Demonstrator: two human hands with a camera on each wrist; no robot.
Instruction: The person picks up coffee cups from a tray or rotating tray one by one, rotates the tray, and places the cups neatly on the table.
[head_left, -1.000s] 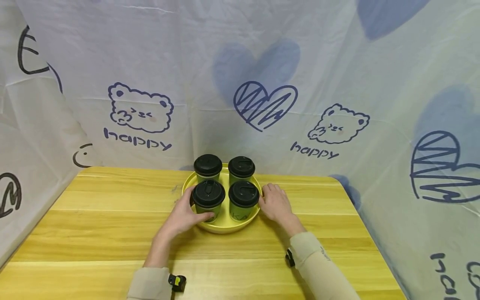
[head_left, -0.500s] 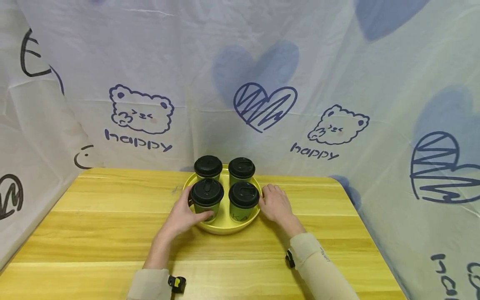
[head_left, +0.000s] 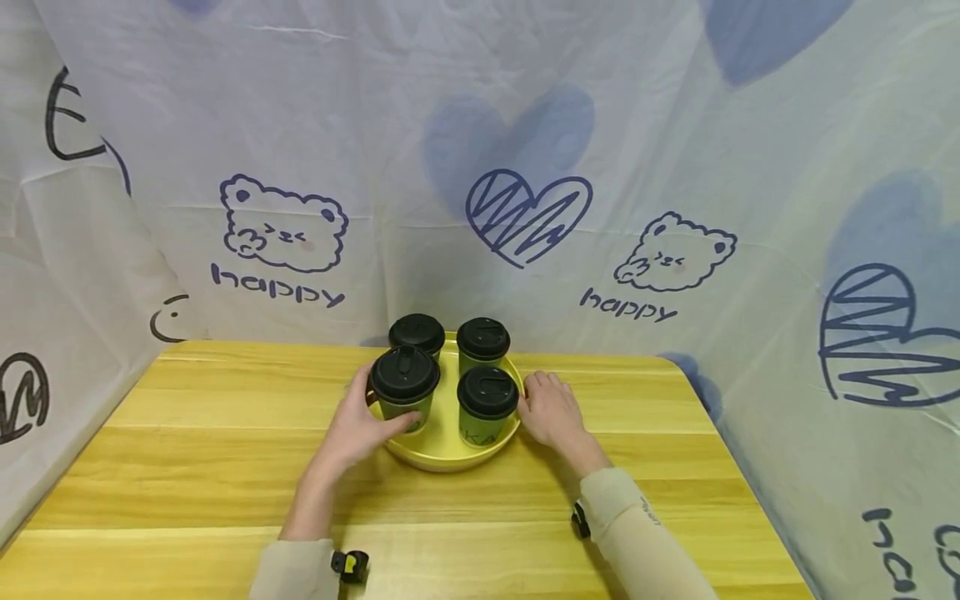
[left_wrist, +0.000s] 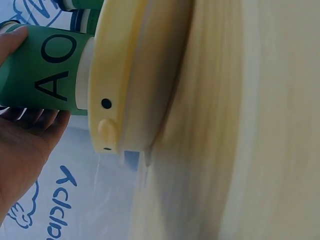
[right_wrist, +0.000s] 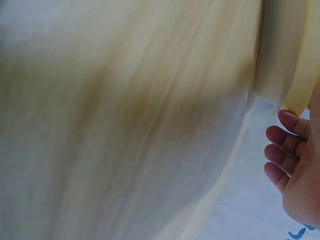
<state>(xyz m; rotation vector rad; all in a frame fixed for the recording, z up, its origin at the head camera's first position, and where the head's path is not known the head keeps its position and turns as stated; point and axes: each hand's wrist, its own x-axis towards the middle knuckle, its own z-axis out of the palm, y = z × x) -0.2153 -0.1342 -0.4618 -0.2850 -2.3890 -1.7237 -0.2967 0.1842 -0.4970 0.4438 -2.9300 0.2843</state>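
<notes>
My left hand point(head_left: 366, 427) grips a green paper coffee cup point(head_left: 405, 408) with a black lid, thumb across its front and fingers round the far side. In the left wrist view the cup point(left_wrist: 50, 70) shows dark letters and a white lower band above the rim of the yellow tray point(left_wrist: 112, 75). Three similar lidded cups stand on the round tray point(head_left: 442, 461): front right point(head_left: 487, 404), back right point(head_left: 483, 337) and back left point(head_left: 416, 332). My right hand point(head_left: 551, 408) touches the tray's right rim; the index fingertip point(right_wrist: 287, 116) meets it, while the thumb is hidden in the right wrist view.
The tray sits near the back of a wooden table point(head_left: 225, 467). Directly behind it hangs a white cloth point(head_left: 405, 250) printed with hearts and bears, and more cloth stands along both sides.
The front left cup has risen and shifted left and slightly back in my left hand, away from the front right cup. My right hand has stayed at the tray's rim.
</notes>
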